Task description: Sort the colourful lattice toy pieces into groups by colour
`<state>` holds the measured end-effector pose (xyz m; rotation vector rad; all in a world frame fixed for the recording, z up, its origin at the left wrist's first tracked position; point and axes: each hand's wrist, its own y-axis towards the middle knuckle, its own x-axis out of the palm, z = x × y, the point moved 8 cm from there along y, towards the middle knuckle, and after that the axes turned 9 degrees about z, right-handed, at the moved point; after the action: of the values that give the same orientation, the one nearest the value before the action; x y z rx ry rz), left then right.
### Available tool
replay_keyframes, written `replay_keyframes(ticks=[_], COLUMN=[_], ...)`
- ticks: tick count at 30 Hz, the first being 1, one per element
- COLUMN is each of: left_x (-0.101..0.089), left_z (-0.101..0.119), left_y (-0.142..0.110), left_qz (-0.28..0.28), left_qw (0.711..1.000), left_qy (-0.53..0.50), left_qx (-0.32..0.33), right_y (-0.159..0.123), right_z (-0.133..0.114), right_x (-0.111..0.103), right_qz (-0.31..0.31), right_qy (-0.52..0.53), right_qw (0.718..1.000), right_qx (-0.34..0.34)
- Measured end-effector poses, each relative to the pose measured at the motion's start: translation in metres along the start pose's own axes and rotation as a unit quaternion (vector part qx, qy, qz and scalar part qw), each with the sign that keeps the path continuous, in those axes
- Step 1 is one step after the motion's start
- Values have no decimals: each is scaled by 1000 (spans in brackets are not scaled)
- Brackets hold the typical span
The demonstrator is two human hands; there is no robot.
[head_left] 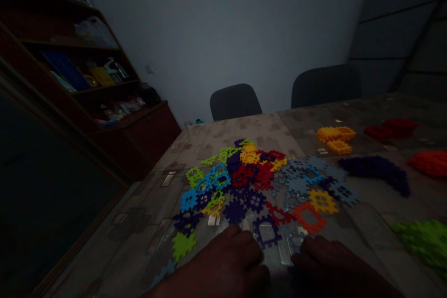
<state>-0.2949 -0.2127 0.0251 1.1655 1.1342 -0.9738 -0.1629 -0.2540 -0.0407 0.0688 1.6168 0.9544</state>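
My left hand [232,258] is at the near edge of a pile of notched plastic building tiles, its fingers curled. Whatever it may hold is hidden in the shadow. My right hand [330,260] is a little to the right, also with curled fingers; a dark patch under it is too dim to make out. Just beyond the left hand lie a solid purple tile [235,210] and a purple frame tile [267,231]. An orange frame tile [296,214] and a grey-blue tile [293,240] are nearest the right hand. A lime tile [184,244] lies left of my left wrist.
Mixed tiles spread over the patterned tablecloth [206,151]. On the right are sorted heaps: yellow [335,136], red [393,128], purple [375,170], orange [431,163] and lime [424,240]. Two chairs [235,101] stand behind the table; a shelf unit [139,135] is at the left.
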Motion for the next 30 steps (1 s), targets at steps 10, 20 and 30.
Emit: replay_keyframes(ticks=[10,20,30], left_x=[-1,35,4], left_z=[-22,-19,-46], left_y=[-21,-35,25], left_qz=[99,111,6], left_qw=[975,978,958], left_qy=[-131,-120,-127], left_qx=[-147,-132,-256], right_y=[0,0,4], right_z=[-1,2,4], right_x=[-2,1,-14], right_qz=[-4,10,-37], right_qy=[-4,-9,7], right_qw=[1000,1000,999], right_qx=[24,20,2])
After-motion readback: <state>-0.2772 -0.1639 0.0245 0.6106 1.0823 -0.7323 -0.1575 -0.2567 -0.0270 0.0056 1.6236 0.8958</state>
